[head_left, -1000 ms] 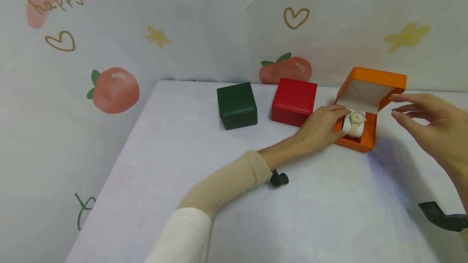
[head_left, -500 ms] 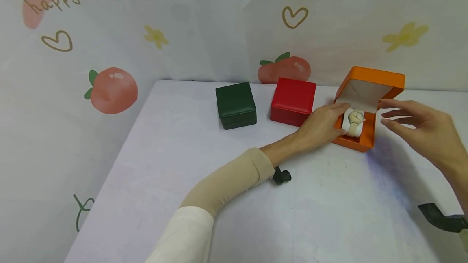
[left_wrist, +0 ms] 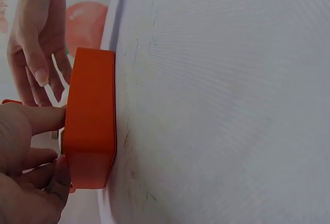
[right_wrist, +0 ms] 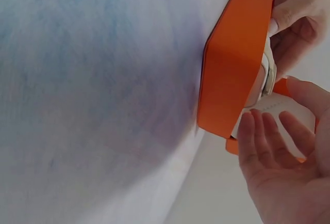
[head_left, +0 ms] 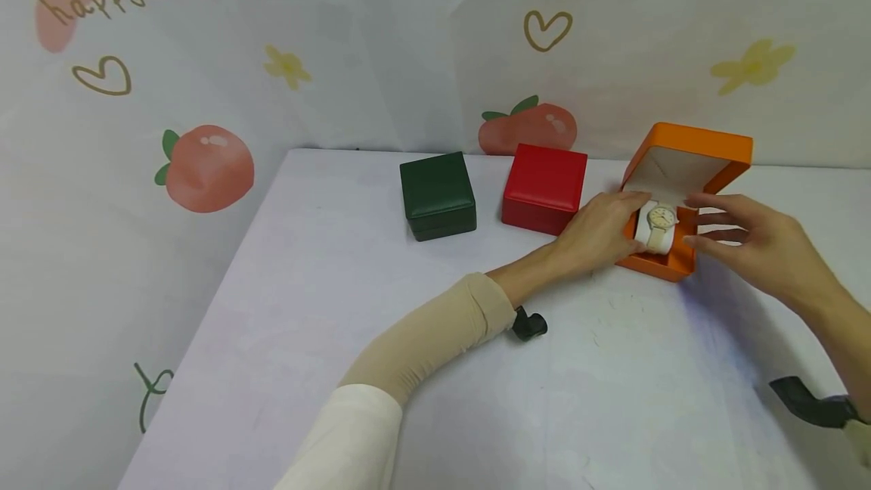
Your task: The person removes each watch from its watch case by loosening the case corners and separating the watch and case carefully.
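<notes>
two hands (head_left: pixel 595 234) (head_left: pixel 758 244) closer, watch (head_left: pixel 661 220) contact unclear

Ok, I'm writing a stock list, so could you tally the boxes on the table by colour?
Green box: 1, closed
Red box: 1, closed
Orange box: 1, open, with a watch inside
Total: 3 boxes

The left sleeve (head_left: pixel 350 437) is white, with a beige cuff (head_left: pixel 435 331) folded at its end. Near each wrist one curved black piece (head_left: pixel 810 403) is visible.
</notes>
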A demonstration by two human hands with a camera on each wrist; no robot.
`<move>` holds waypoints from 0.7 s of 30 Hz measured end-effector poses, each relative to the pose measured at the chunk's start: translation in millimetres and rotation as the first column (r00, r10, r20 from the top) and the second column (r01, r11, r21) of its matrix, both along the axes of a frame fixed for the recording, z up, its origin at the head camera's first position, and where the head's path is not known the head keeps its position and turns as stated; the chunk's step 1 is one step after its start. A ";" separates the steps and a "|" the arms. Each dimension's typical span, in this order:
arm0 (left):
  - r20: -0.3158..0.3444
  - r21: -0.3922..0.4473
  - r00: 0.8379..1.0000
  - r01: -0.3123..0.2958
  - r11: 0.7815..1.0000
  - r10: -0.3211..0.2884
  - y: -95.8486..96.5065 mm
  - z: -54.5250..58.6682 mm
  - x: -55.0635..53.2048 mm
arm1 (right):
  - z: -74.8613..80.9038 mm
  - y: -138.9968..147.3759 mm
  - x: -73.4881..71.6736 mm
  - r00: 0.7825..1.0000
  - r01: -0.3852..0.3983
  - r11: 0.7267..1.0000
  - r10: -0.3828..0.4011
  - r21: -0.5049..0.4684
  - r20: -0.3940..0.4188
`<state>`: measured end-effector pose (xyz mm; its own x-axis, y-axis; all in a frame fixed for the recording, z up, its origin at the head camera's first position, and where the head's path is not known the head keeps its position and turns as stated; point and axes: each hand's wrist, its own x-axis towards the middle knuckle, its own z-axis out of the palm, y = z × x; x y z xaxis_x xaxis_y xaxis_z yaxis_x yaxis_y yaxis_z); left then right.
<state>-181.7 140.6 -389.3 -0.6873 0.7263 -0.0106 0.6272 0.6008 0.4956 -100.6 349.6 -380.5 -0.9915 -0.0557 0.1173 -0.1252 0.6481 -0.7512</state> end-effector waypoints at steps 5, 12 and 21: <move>0.028 0.018 1.000 -0.007 1.000 0.006 0.4 -0.3 -3.0 | -3.1 -1.2 -2.1 1.000 0.004 0.998 -0.005 0.056 0.017; 0.094 0.061 0.995 -0.033 0.998 0.027 1.0 -1.1 -7.4 | -7.9 0.9 -7.8 0.996 -0.017 0.993 0.007 0.118 0.084; 0.096 0.030 0.994 -0.057 0.998 0.054 4.2 -2.2 -9.5 | -9.2 -4.6 -16.5 0.989 -0.093 0.979 0.070 0.184 0.129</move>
